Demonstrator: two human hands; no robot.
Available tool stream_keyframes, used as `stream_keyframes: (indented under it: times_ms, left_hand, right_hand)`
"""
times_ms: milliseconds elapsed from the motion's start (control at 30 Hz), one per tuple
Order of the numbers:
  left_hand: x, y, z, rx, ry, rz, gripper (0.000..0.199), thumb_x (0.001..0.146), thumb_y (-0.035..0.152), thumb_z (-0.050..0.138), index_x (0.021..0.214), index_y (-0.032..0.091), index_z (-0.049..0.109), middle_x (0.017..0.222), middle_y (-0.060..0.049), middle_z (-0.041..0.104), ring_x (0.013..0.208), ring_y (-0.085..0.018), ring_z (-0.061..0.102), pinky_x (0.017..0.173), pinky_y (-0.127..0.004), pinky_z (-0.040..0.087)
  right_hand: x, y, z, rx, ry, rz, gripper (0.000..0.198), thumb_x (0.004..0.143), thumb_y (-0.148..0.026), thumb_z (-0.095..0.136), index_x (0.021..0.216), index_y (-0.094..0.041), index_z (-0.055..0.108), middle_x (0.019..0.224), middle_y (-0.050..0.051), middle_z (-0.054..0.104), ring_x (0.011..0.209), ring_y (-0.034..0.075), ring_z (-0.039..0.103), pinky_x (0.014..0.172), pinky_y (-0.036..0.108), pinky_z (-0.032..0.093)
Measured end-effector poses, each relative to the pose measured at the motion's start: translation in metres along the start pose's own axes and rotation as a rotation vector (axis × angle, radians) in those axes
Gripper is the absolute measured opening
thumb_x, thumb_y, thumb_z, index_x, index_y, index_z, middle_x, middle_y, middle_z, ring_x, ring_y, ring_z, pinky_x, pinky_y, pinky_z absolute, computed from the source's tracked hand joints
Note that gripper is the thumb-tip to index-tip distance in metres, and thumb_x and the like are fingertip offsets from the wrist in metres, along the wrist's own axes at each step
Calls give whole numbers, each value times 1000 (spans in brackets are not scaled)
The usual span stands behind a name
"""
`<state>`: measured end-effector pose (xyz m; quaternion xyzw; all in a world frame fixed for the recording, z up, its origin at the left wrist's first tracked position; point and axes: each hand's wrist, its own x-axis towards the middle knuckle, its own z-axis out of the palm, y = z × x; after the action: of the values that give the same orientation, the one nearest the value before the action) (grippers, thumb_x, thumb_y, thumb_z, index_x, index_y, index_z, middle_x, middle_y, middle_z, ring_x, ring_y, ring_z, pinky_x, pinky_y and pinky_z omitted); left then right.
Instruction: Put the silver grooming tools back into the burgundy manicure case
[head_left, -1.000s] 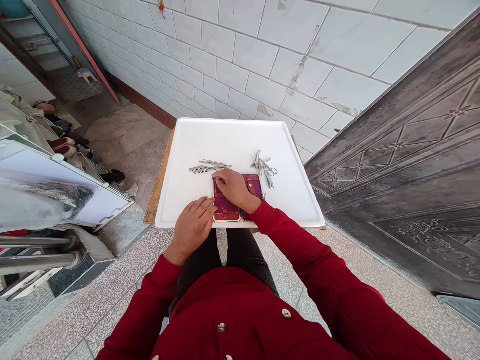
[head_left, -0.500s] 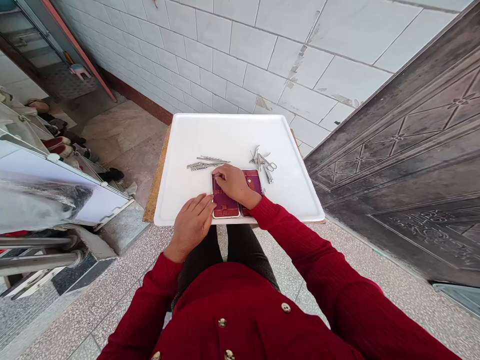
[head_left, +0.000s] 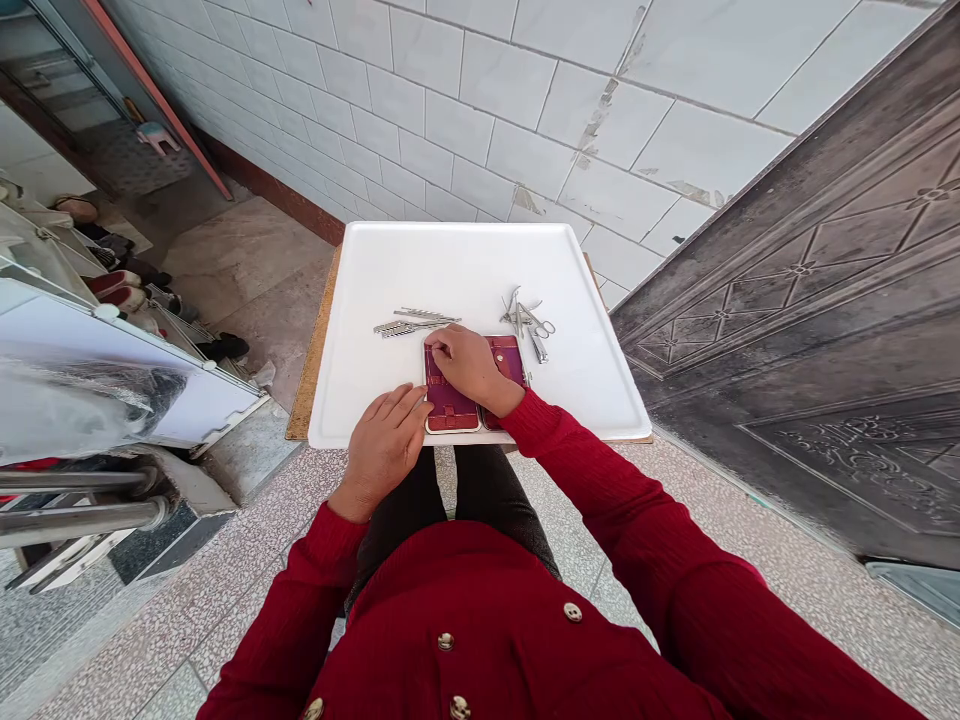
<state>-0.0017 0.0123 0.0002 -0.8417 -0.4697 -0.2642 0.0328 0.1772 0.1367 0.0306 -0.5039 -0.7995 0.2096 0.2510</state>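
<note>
In the head view, a red-and-purple, leather-look case with a pale metal rim [head_left: 454,401] is laid open, with its two halves spread flat side by side, near the front edge of a white, rectangular, rim-edged tray [head_left: 457,265]. The tray is carried by a brown wooden worktop [head_left: 306,400]. The case's left rim is touched by the left hand [head_left: 385,440], held palm down, its fingers extended and closed around nothing; presumably the case is being steadied there. The right hand [head_left: 472,367] is held over the case, with its fingers bent and its thumb drawn in at the far left corner. Whether a slim tool or a holding loop is pinched cannot be told, as the fingertips are turned away and small in the view.

Several slim, silver metal tools [head_left: 409,326] are laid beyond the case and to its left. To the right of the case and slightly beyond it, a silver metal cluster [head_left: 519,311] including a pair of ring-handled scissors [head_left: 545,328] is gathered, with small silver clippers [head_left: 538,348] set nearest the case. Both groups seem to have been kept apart by shape and within easy reach. No brand, label or writing can be read on the case or on the tools.
</note>
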Motion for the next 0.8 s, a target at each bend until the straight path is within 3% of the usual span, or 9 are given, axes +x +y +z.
stream_keyframes:
  times_ms: [167, 800]
  left_hand:
    - [1, 0, 0, 1, -10, -2, 36, 102, 14, 48, 129, 23, 71, 143, -10, 71, 137, -29, 64, 112, -50, 54]
    - [0, 1, -1, 43, 18, 30, 32, 102, 12, 50, 125, 21, 70, 142, -9, 72, 135, -28, 66, 110, -48, 55]
  right_hand:
    - [-2, 1, 0, -19, -3, -19, 30, 96, -9, 51, 106, -20, 77, 114, 9, 75, 99, 24, 68, 91, 36, 53]
    - [-4, 2, -1, 12, -4, -28, 26, 92, -8, 57, 96, -21, 80, 106, 6, 78, 97, 23, 70, 89, 35, 53]
